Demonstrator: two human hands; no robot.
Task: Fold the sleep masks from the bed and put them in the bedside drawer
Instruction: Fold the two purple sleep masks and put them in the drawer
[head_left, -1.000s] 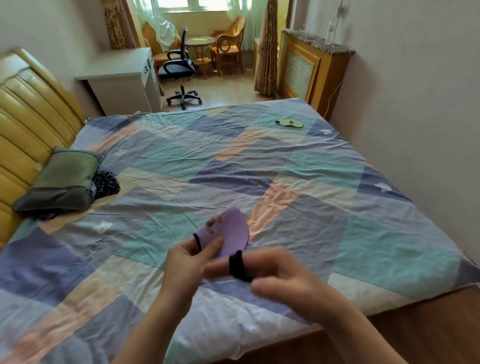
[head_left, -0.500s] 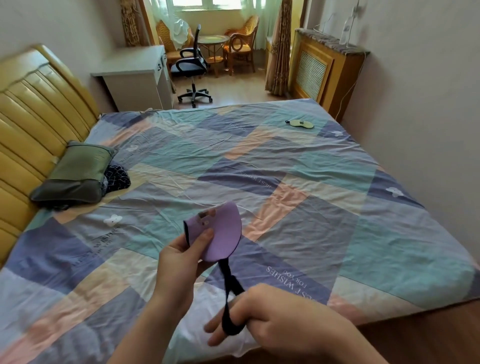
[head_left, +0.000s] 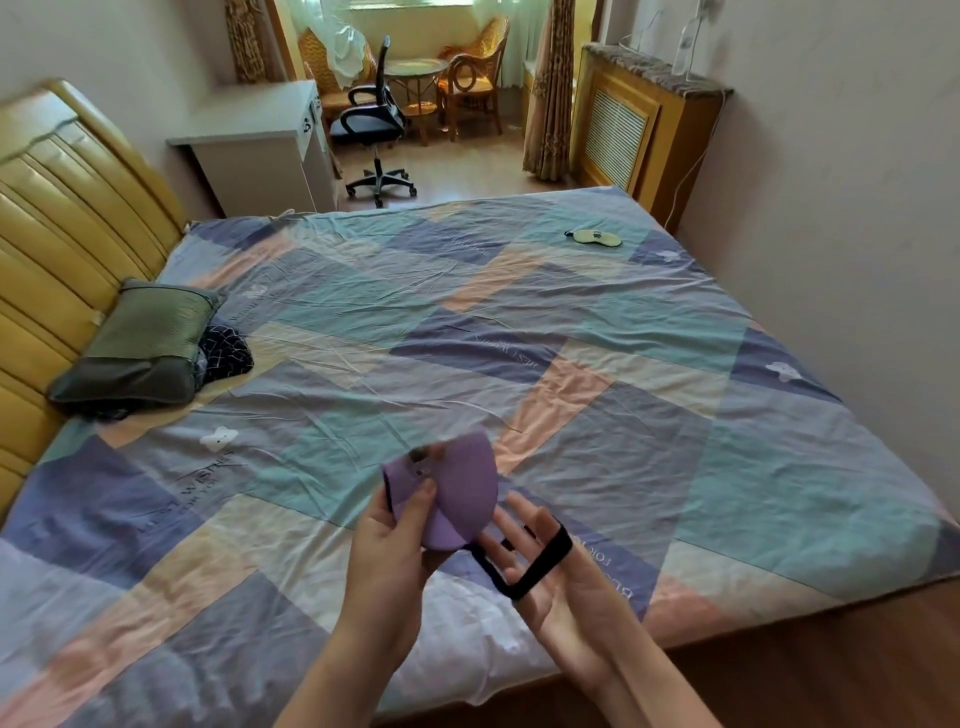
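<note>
While both hands work above the near edge of the bed (head_left: 519, 332), count is two sleep masks: one purple sleep mask (head_left: 457, 493) in hand, one yellow sleep mask (head_left: 592, 237) lying flat far up the patchwork quilt, well apart from either hand, toward the far right corner. One black strap (head_left: 540, 564), attached to the purple one.

Left hand (head_left: 395, 540): clamped on the purple mask, thumb pressed across its front face, fingers behind; the mask looks folded in half, curved edge up and to the right of the thumb. Right hand (head_left: 561, 587): palm up, fingers straight and spread, not gripping. The strap loops around its fingers, stretched from the mask's lower edge down and right across the palm. Right fingertips sit just beside the mask's lower right edge; cannot tell if touching.

Elsewhere: one green pillow (head_left: 140, 343) by the yellow headboard (head_left: 57, 218), left of both hands, dark patterned cloth (head_left: 226, 351) tucked beside it. One office chair (head_left: 371, 130) and one white desk (head_left: 260, 145) beyond the bed.
</note>
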